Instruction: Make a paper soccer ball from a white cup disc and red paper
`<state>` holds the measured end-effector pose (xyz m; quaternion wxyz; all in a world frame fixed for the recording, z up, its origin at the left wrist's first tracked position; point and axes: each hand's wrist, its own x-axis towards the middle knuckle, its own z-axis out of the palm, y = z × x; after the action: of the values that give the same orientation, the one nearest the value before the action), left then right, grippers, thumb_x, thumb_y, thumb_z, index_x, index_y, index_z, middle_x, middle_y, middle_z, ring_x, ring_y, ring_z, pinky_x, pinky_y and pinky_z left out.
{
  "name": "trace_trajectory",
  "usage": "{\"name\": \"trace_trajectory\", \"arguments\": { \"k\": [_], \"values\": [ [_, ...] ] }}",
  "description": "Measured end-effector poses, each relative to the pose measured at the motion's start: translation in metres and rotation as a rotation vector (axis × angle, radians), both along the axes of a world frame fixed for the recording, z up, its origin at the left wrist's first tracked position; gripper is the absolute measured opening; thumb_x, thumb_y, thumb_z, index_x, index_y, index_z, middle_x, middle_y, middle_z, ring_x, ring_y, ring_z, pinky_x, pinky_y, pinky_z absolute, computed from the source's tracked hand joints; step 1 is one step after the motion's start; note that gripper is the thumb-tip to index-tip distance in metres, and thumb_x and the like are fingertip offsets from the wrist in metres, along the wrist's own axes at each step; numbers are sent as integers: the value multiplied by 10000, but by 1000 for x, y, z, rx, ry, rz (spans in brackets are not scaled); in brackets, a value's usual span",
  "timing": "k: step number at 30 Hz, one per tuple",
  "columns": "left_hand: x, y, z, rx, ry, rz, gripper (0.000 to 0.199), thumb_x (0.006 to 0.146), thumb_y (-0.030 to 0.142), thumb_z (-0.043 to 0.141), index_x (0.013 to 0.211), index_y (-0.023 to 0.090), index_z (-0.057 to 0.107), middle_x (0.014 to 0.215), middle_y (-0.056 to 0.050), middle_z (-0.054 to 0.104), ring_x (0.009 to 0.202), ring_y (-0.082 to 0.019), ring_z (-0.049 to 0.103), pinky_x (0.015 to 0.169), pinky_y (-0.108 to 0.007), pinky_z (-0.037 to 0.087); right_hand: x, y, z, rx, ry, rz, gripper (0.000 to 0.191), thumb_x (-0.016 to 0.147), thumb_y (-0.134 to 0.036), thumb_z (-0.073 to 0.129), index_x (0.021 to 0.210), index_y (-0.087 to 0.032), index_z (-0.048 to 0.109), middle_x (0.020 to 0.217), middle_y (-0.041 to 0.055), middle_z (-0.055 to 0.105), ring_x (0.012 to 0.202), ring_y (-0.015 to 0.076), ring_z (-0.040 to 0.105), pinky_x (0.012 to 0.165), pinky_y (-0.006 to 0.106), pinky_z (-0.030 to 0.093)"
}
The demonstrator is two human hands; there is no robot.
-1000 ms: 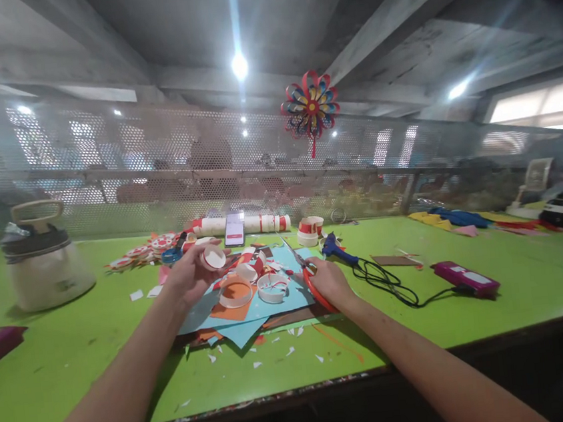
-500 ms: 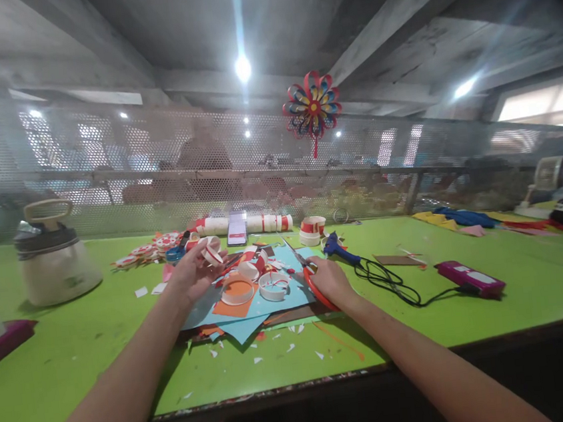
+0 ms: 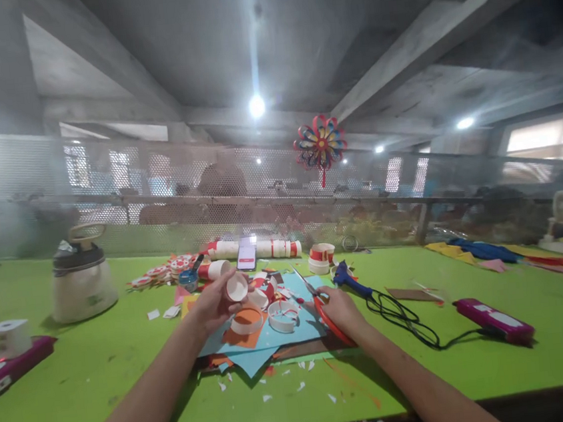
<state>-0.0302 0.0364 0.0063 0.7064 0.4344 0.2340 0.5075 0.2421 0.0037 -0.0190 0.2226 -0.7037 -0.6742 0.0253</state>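
In the head view, my left hand (image 3: 214, 303) holds a small white paper ring or cup piece (image 3: 236, 287), its round opening turned toward me. My right hand (image 3: 341, 313) grips scissors with orange-red handles (image 3: 331, 320), the blades pointing up and away to the left. Between my hands lie light blue paper sheets (image 3: 251, 364), with an orange piece of paper (image 3: 244, 338) on them. Two white rings, a left ring (image 3: 247, 329) and a right ring (image 3: 284, 327), rest there. Red and white cut pieces (image 3: 264, 292) are heaped just behind the rings.
A blue glue gun (image 3: 350, 279) with a black cord lies right of my hand, near a purple power strip (image 3: 494, 321). Behind are a phone (image 3: 246, 253), a white-red roll (image 3: 280, 248) and stacked rings (image 3: 321, 258). A spray bottle (image 3: 82, 279) stands left. Scraps litter the front.
The view has tilted up, so the table sits lower in the picture. In my left hand the white piece has turned its opening toward me. The scissors stay in my right hand.
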Motion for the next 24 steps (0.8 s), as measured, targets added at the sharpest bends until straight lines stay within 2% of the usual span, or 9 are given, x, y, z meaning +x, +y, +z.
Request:
{"name": "trace_trajectory", "arguments": {
  "k": [4,8,12,16,19,24],
  "values": [
    [4,-1,-2,-3,22,8,239,857,346,624,780,120,613,605,-77,655,453,-119,586,317,-153,353,-2,-1,-3,17,-4,38,303,933,-355,570,1158,-154,594,1122,75,638,959,209,641,828,416,531],
    [6,4,-5,-33,38,72,347,904,439,546,799,114,602,587,-21,610,408,-83,520,302,-158,317,-2,-2,-8,5,-29,20,284,933,-316,575,1171,-163,590,1161,79,623,992,215,630,846,425,527],
    [6,9,-7,-75,35,124,303,938,412,510,967,126,604,758,0,621,500,-71,533,417,-190,435,-1,-1,-10,-7,-72,-30,286,938,-314,566,1187,-174,581,1174,81,616,991,213,628,846,421,528],
    [5,15,-10,-129,32,151,286,925,366,544,1094,140,589,971,-54,642,730,-142,627,609,-293,542,0,-1,-11,-15,-116,-59,293,940,-313,563,1199,-177,575,1172,81,616,986,212,629,846,423,528],
    [3,21,-15,-172,43,148,301,919,351,556,1140,148,578,1068,-75,631,844,-180,637,702,-353,554,0,-1,-12,-16,-145,-60,300,940,-312,563,1207,-177,570,1181,83,612,993,215,627,849,427,527],
    [0,24,-19,-168,56,147,312,915,333,566,1170,153,568,1131,-86,616,914,-202,632,760,-390,550,0,-3,-13,-22,-194,-69,297,941,-312,561,1205,-176,571,1177,83,614,990,214,628,845,424,529]
  ]
}}
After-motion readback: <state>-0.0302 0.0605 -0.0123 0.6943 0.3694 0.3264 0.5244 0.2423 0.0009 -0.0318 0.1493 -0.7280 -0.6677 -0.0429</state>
